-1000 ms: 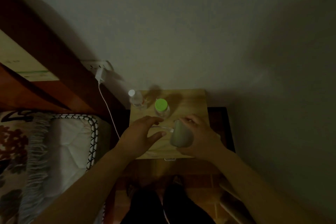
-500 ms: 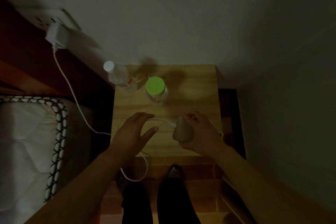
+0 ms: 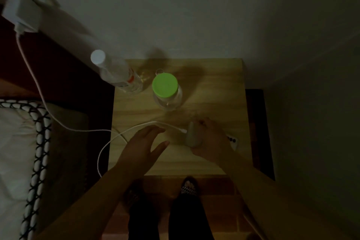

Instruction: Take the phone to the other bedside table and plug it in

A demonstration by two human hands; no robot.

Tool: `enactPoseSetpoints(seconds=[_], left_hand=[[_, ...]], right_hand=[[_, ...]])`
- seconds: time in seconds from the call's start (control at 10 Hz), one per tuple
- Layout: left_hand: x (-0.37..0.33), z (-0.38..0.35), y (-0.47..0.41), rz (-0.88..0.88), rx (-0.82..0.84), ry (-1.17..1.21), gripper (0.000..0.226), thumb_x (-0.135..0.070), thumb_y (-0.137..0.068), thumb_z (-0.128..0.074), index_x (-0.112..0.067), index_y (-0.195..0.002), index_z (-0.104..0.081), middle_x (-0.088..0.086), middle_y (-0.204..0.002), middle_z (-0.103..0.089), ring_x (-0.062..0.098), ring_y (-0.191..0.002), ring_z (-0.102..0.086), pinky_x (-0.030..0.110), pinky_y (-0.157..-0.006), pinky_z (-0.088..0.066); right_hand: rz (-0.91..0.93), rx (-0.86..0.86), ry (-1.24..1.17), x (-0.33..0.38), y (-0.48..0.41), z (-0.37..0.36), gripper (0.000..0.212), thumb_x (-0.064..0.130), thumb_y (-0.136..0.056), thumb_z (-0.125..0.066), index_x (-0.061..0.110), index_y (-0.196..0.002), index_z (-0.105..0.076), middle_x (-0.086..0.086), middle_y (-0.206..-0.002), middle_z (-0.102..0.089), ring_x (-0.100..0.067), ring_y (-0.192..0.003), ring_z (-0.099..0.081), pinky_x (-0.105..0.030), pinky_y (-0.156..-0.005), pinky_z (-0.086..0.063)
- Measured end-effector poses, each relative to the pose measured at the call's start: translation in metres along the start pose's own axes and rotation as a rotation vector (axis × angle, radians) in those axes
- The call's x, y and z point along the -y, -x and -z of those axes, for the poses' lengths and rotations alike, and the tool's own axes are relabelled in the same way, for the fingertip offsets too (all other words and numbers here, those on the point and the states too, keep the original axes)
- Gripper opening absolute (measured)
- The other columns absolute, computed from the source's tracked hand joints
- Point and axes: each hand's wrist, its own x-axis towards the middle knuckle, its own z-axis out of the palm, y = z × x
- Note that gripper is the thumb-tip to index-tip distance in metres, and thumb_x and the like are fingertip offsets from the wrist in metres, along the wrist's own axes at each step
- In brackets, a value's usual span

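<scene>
Dim light over the wooden bedside table [image 3: 214, 87], and the right hand [image 3: 212, 142] is wrapped around the phone [image 3: 192, 136], tilting it up on the tabletop, fingers curled over its edge. The white cable [image 3: 140, 125] snakes in from the charger [image 3: 21, 13] on the wall, its plug tip just beside the phone's near end; whether it's seated, can't tell. The left hand [image 3: 142, 146] hovers spread wide, gripping nothing, fingertips right by the cable. At the back, 2 containers: a clear bottle with a white cap [image 3: 115, 72], seemingly liquid inside, and a clear jar with a green lid [image 3: 166, 91], contents unclear
</scene>
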Motion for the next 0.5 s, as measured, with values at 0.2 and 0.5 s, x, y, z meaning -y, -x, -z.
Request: enactPoseSetpoints(seconds=[0.2,0.5], left_hand=[[-0.0032,-0.0006,-0.0081,-0.019,-0.026,-0.002,0.043,-0.043,-0.085,-0.052,-0.024,-0.123,-0.051,0.000,-0.133,-0.051,0.014,-0.125,-0.040,0.024,-0.100,-0.029],[-0.0056,0.0080,-0.0026,-0.026,-0.030,0.001,0.041,-0.046,-0.085,-0.049,-0.027,-0.122,-0.052,0.000,-0.131,-0.052,0.016,-0.122,-0.044,0.029,-0.099,-0.034]], right_hand=[[0.004,-0.014,0.030,-0.0024,-0.0059,-0.0039,0.091,0.032,-0.068,-0.075,0.018,-0.142,-0.022,-0.009,-0.137,-0.035,-0.028,-0.122,-0.036,-0.042,-0.097,-0.037],[-0.014,0.014,0.018,-0.0060,-0.0022,-0.0111,0.096,0.046,-0.074,-0.069,0.025,-0.146,-0.009,-0.003,-0.148,-0.029,-0.025,-0.130,-0.031,-0.041,-0.105,-0.029]])
